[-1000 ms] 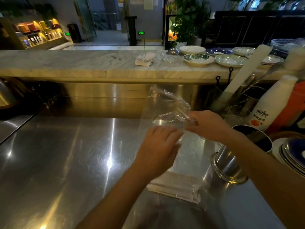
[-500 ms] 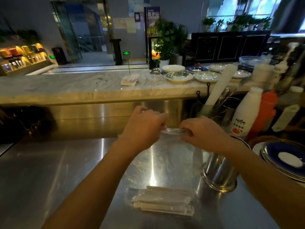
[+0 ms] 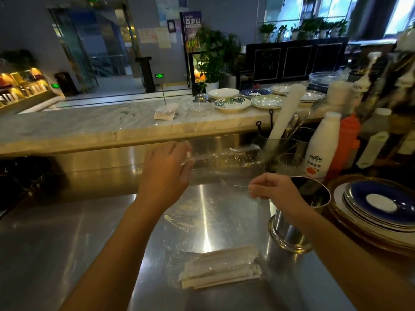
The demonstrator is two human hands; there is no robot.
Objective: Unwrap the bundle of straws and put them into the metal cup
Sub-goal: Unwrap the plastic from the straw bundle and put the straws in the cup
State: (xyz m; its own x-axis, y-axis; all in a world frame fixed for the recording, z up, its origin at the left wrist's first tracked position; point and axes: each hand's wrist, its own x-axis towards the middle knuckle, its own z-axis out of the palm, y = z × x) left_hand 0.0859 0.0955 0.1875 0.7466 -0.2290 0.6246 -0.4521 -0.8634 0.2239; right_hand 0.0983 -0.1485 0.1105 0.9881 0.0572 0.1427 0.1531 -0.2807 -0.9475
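Observation:
A flat bundle of paper-wrapped white straws (image 3: 221,267) lies on the steel counter near the front, its lower part still inside clear plastic film. The clear plastic film (image 3: 224,167) stretches up from the bundle and is spread wide between both hands. My left hand (image 3: 167,173) pinches its upper left edge; my right hand (image 3: 272,191) pinches its right edge. The metal cup (image 3: 292,227) stands upright just right of the bundle, partly behind my right wrist, its dark mouth open.
Stacked plates with a blue one on top (image 3: 379,205) sit at the right edge. A white milk bottle (image 3: 321,145), an orange bottle and a glass holder with utensils (image 3: 283,133) stand behind the cup. A marble ledge (image 3: 89,129) with dishes runs across the back.
My hands have moved apart from a close pinch, pulling the film open into a wide sheet. The view has tilted up; the straw bundle stays on the counter.

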